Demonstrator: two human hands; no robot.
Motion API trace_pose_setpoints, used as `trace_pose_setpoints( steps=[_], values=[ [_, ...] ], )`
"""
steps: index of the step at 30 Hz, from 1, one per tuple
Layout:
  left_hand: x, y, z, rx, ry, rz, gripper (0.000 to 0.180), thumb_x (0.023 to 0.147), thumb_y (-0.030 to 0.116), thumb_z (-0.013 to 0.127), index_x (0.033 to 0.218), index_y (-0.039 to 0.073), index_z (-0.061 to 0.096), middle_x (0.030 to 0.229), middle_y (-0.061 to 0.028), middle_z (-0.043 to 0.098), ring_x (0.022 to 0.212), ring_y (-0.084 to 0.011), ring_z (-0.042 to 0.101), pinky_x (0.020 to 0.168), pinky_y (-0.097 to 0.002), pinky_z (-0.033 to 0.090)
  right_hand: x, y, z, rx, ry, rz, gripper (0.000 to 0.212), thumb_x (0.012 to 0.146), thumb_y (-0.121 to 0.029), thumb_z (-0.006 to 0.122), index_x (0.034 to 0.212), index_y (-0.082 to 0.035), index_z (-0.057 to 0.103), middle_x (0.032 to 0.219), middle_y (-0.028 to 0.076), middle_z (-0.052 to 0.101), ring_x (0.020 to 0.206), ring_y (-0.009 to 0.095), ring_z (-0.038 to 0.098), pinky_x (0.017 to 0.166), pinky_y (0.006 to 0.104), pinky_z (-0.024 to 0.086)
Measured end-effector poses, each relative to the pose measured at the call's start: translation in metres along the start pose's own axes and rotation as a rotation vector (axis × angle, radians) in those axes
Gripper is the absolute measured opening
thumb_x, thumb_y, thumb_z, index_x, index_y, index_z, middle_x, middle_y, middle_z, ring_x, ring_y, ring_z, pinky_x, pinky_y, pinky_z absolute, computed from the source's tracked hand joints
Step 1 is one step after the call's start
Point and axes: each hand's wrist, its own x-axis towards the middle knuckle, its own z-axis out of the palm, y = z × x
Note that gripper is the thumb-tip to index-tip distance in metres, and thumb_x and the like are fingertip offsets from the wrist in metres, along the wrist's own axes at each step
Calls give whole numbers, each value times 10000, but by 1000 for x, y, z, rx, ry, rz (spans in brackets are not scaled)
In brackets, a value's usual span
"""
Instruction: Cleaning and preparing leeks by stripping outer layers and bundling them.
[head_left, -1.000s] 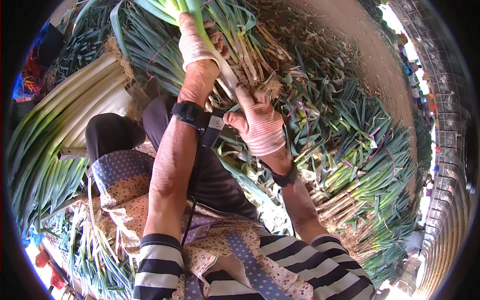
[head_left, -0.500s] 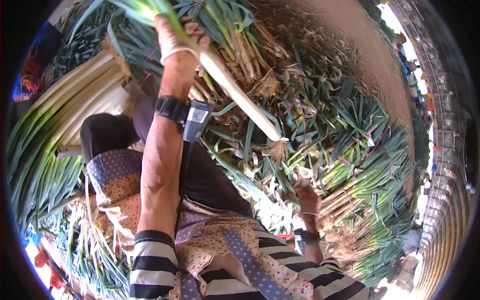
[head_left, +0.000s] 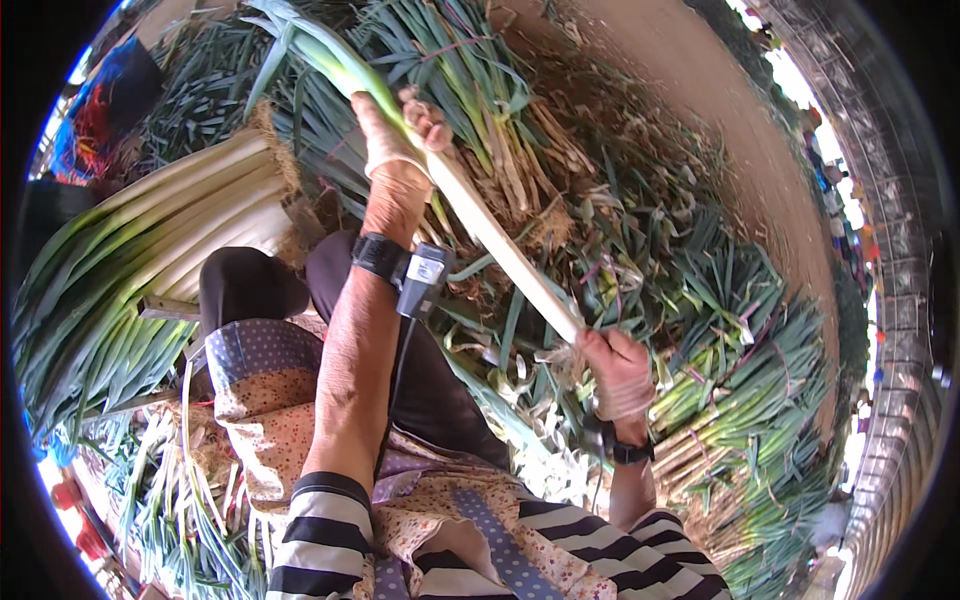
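A long leek [head_left: 500, 250] with a white stalk and green leaves slants across the middle, leaves up and to the left. My left hand [head_left: 390, 145] is wrapped round it where the white turns green. At the lower, root end, my right hand [head_left: 618, 372] is closed on the stalk, its fingers bunched over the roots. To the left of my knees lies a stack of clean leeks [head_left: 190, 205], white stalks side by side. Below and beyond the held leek are heaped unpeeled leeks [head_left: 490, 130] with dirty roots.
Stripped leaves and peelings [head_left: 640, 220] cover the ground to the right. Tied bundles [head_left: 740, 420] lie at the lower right. More leeks [head_left: 180, 490] are at the lower left. A blue and red bag [head_left: 100, 120] stands at the far left, and bare soil [head_left: 740, 130] stretches beyond.
My right hand has come up from the peelings and taken hold of the leek's root end. My left hand, still holding the leek, has shifted slightly right and down in the picture.
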Motion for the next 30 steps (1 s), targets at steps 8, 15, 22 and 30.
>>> trace_pose_setpoints(
  steps=[8,15,22,30],
  values=[
    [-14,-6,31,149,238,27,569,810,667,474,802,98,503,483,10,415,361,-135,423,320,-283,324,-43,153,-61,-941,302,377,489,724,-343,666,1127,-84,571,991,164,623,876,301,606,726,414,476],
    [-41,-31,26,229,261,103,367,817,478,632,879,132,529,602,24,471,415,-98,418,366,-260,347,30,1,-8,-689,278,-89,745,719,-393,707,1331,-85,415,1248,226,448,1145,345,449,924,448,389],
    [-47,-46,24,80,148,65,267,792,302,704,970,157,569,615,67,465,428,-69,402,369,-238,339,57,23,90,-1071,212,-415,559,775,-501,635,1142,-102,500,867,164,647,667,339,636,546,416,494],
    [-36,-7,33,96,63,168,263,797,303,699,866,151,496,542,47,433,383,-71,400,310,-234,320,-15,118,9,-1119,-256,519,411,836,-399,588,1107,-91,583,1095,181,605,914,305,615,777,419,484]
  ],
)
